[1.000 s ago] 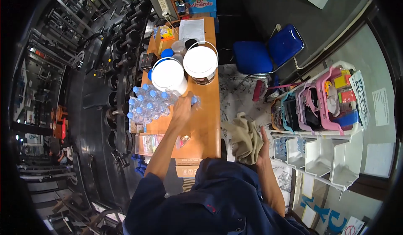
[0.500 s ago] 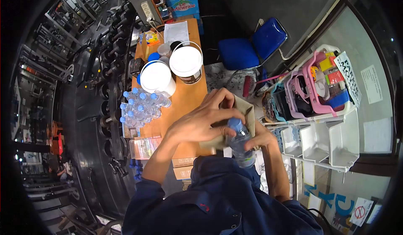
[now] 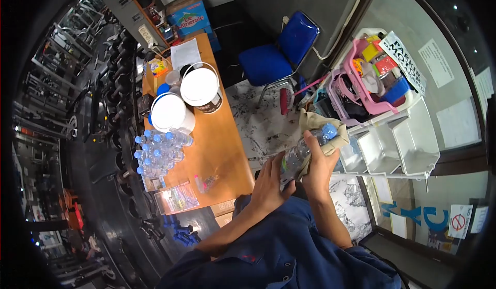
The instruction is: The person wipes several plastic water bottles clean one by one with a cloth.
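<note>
A clear plastic bottle (image 3: pixel 295 159) with a blue cap lies tilted between my hands, its cap toward the upper right. My left hand (image 3: pixel 269 185) wraps round the bottle's lower end. Near the cap, my right hand (image 3: pixel 320 167) grips the bottle together with a beige cloth (image 3: pixel 334 140), which sits behind and beside the cap. Several similar capped bottles (image 3: pixel 157 152) stand grouped on the wooden table (image 3: pixel 219 147) at the left.
Two white-lidded buckets (image 3: pixel 200 86) (image 3: pixel 170 114) stand on the table near a paper sheet (image 3: pixel 185 55). A blue chair (image 3: pixel 266 64) is beyond. At the right, a pink basket (image 3: pixel 356 72) sits above white bins (image 3: pixel 380 149).
The bottle and both hands have shifted right of the table. My left hand has moved from near the cap to the bottle's lower end. The view has turned.
</note>
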`<action>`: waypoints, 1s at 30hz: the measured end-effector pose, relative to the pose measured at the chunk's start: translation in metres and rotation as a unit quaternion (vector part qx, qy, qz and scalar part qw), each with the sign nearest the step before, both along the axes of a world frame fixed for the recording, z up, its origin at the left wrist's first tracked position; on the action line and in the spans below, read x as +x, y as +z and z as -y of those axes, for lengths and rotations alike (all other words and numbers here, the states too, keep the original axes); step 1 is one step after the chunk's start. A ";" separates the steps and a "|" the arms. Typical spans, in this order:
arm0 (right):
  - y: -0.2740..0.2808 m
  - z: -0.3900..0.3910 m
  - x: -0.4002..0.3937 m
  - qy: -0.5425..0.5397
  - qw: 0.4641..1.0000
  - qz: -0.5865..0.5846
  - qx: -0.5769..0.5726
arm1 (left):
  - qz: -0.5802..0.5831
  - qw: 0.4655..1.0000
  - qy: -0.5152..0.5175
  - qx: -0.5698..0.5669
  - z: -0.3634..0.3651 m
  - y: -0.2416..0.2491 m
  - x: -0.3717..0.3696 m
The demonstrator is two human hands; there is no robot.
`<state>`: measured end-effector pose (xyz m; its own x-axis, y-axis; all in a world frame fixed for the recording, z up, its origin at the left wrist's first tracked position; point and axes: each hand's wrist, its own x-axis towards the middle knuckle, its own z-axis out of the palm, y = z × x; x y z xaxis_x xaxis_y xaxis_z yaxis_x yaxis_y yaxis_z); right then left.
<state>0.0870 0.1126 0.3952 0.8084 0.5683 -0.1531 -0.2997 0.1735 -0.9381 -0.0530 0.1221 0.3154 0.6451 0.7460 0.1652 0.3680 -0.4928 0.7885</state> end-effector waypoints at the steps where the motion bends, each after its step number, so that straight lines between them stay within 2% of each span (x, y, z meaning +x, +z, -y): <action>1: 0.005 0.005 -0.001 -0.007 1.000 -0.003 0.011 | 0.006 0.999 -0.005 -0.046 -0.003 0.000 0.005; 5: 0.013 0.029 0.020 0.040 0.998 0.050 0.012 | -0.026 0.979 -0.094 -0.179 -0.017 0.026 0.025; 7: 0.023 0.039 0.037 0.091 0.994 0.011 0.062 | -0.070 0.952 -0.175 -0.243 -0.019 0.043 0.028; 8: 0.026 0.047 0.048 0.116 0.989 -0.008 0.087 | -0.012 0.932 -0.235 -0.275 -0.017 0.038 0.030; 9: 0.017 0.061 0.061 0.132 0.988 -0.042 0.062 | 0.045 0.904 -0.295 -0.306 -0.014 0.027 0.034; 10: 0.012 0.074 0.071 0.140 0.980 -0.109 0.090 | 0.101 0.867 -0.353 -0.336 -0.012 0.029 0.039; 11: 0.009 0.087 0.080 0.145 0.967 -0.175 0.118 | 0.063 0.759 -0.413 -0.499 -0.011 0.038 0.043; 12: 0.004 0.099 0.086 0.149 0.948 -0.240 0.147 | 0.109 0.652 -0.442 -0.607 -0.001 0.035 0.047; 13: -0.002 0.107 0.092 0.165 0.907 -0.310 0.232 | 0.151 0.528 -0.456 -0.701 0.014 0.030 0.050; 14: -0.018 0.114 0.100 0.200 0.879 -0.314 0.298 | 0.203 0.355 -0.507 -0.759 0.029 0.014 0.064; 15: -0.041 0.121 0.107 0.234 0.845 -0.315 0.362 | 0.211 0.169 -0.547 -0.792 0.044 -0.002 0.077; 18: -0.068 0.136 0.115 0.228 0.862 -0.263 0.369 | 0.320 -0.187 -0.592 -0.716 0.118 -0.004 0.118; 19: -0.070 0.142 0.118 0.208 0.874 -0.252 0.359 | 0.334 -0.112 -0.585 -0.730 0.123 -0.011 0.117; 22: -0.058 0.165 0.130 0.134 0.900 -0.282 0.304 | 0.270 0.112 -0.474 -0.830 0.108 -0.017 0.099; 24: -0.044 0.179 0.130 0.091 0.907 -0.310 0.271 | 0.180 0.235 -0.434 -0.851 0.090 0.005 0.096; 25: -0.040 0.184 0.130 0.077 0.915 -0.308 0.249 | 0.155 0.348 -0.389 -0.839 0.091 0.026 0.088; 26: -0.034 0.189 0.129 0.062 0.922 -0.307 0.227 | 0.126 0.457 -0.337 -0.814 0.093 0.041 0.083; 27: -0.021 0.191 0.121 0.029 0.934 -0.290 0.206 | 0.092 0.553 -0.342 -0.754 0.095 0.041 0.083; 29: -0.030 0.204 0.118 0.028 0.944 -0.259 0.200 | 0.019 0.719 -0.343 -0.604 0.098 0.040 0.087; 30: -0.031 0.209 0.116 0.027 0.949 -0.244 0.197 | 0.024 0.793 -0.333 -0.509 0.105 0.037 0.089</action>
<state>0.2034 -0.0962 0.3646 0.6638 0.6980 -0.2686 -0.7000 0.4534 -0.5517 0.0363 0.0176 0.3525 0.9635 0.0056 -0.2678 0.2504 0.3364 0.9078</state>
